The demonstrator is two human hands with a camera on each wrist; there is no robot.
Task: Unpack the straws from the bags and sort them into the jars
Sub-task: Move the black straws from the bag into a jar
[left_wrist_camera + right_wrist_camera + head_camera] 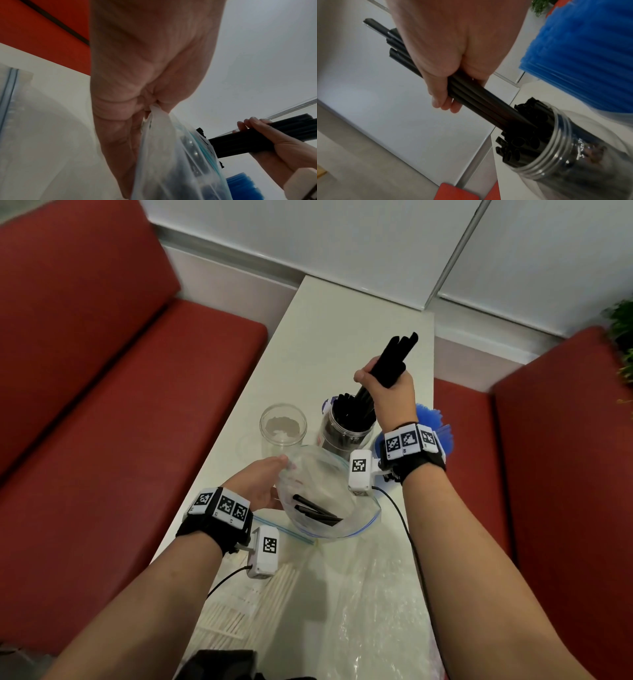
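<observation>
My right hand (pixel 383 385) grips a bundle of black straws (pixel 394 361), its lower ends inside the mouth of a clear jar (pixel 346 436) that holds several black straws. In the right wrist view the bundle (pixel 479 106) slants down into that jar (pixel 565 152). My left hand (pixel 260 484) pinches the rim of an open clear zip bag (pixel 329 501) with a few black straws (pixel 315 510) left in it; the left wrist view shows the pinch on the bag (pixel 171 155). An empty clear jar (pixel 282 428) stands left of the black one.
Blue straws (pixel 435 422) fill a container behind my right wrist. White straws (pixel 236 607) in a clear bag and crumpled plastic (pixel 370 611) lie on the near part of the white table (pixel 325 337). Red benches (pixel 102 405) flank the table on both sides.
</observation>
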